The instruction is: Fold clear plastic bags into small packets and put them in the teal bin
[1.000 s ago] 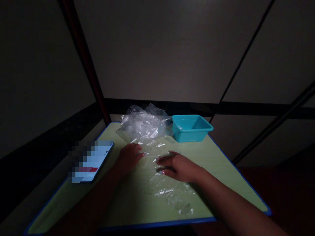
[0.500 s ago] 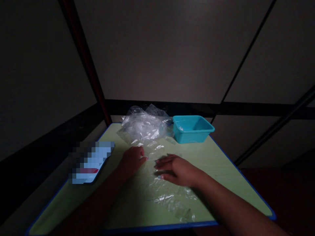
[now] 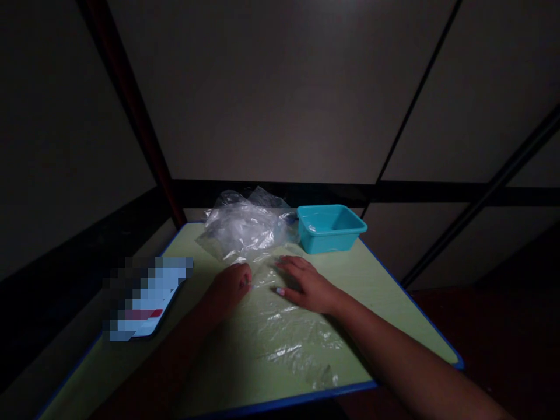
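A clear plastic bag (image 3: 286, 344) lies spread flat over the middle of the table and down to its near edge. My left hand (image 3: 231, 283) is closed at the bag's left side, thumb and fingers pinching the thin film. To the right, my right hand (image 3: 308, 283) is open, fingers spread and pointing left, resting on or just above the plastic; whether it touches I cannot tell. Beyond both hands sits a crumpled heap of clear plastic bags (image 3: 245, 227).
A turquoise plastic basin (image 3: 332, 239) stands at the back right of the light green table (image 3: 380, 291), which has a blue edge. Partly blurred out, a phone (image 3: 153, 303) with a lit screen lies at the left edge. Panelled walls (image 3: 271, 99) close off the back and left.
My right hand has moved farther from me across the plastic. My left hand stays closed at nearly the same spot. The whole view has shifted slightly.
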Motion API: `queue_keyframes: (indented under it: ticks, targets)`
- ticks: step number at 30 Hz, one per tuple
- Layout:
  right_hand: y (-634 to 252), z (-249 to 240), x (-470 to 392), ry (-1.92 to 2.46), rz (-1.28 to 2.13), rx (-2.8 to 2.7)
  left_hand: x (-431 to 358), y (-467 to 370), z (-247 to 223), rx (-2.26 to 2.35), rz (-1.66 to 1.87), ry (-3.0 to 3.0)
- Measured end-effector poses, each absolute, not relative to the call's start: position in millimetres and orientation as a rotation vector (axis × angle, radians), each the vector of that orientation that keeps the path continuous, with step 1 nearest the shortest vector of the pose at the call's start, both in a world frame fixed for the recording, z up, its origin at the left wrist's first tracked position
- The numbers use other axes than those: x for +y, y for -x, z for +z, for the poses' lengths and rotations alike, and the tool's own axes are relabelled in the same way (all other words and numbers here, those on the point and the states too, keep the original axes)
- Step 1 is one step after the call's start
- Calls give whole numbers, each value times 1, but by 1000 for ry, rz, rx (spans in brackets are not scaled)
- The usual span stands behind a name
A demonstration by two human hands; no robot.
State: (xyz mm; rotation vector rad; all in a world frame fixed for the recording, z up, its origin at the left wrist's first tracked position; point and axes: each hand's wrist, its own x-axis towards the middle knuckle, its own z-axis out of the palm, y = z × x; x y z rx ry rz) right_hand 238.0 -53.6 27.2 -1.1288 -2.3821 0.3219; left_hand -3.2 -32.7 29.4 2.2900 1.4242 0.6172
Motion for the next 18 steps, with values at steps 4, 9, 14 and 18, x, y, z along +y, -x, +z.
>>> queue_keyframes:
  ticks: [4, 9, 14, 18]
  targets:
    - [-241, 21, -49, 1130, 362, -2317, -32, 4, 27, 1364, 643, -2310]
    - [-242, 20, -45, 1145, 443, -2219, -30, 7, 24, 1319, 627, -2319]
    - [-242, 22, -46, 1009, 435, -2233, -30, 8, 25, 1288, 623, -2301]
    - [-241, 26, -48, 992, 414, -2308, -29, 7, 25, 1279, 634, -2283]
